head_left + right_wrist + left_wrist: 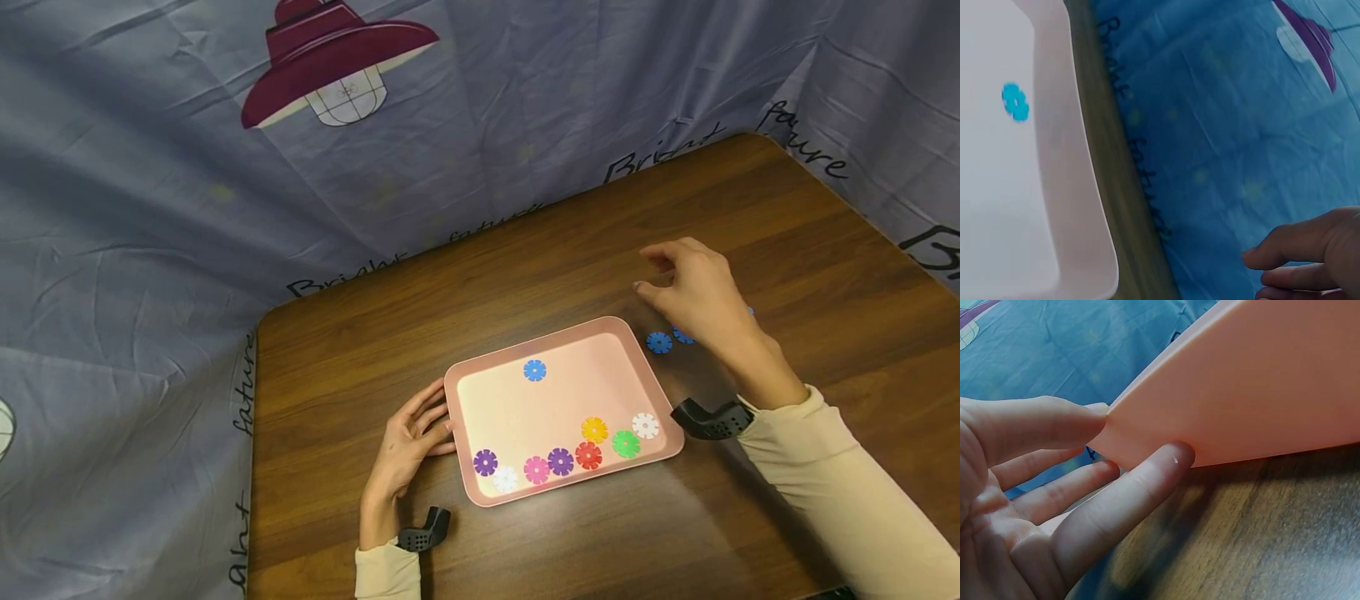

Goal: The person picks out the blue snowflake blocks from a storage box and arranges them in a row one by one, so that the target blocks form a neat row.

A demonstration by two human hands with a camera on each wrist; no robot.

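My left hand (405, 442) rests its fingertips against the outer left side of a pink tray (564, 493). In the left wrist view, its spread fingers (1147, 478) touch the tray's wall. Beyond the tray's right side, my right hand (697, 287) is raised over the table, thumb and forefinger apart, with nothing between them. Below it lie blue snowflake discs (659, 342), some partly hidden by the hand. Inside the tray, one blue disc (535, 371) lies near the far edge. Several others line the near side, among them a purple disc (485, 462) and a green disc (626, 443).
The wooden table (360, 350) has rounded far corners. A blue-grey curtain (480, 125) with printed lettering and a dark red lamp picture hangs behind it. Black wrist cameras (712, 419) sit at both cuffs, the right one overlapping the tray's right edge in the head view.
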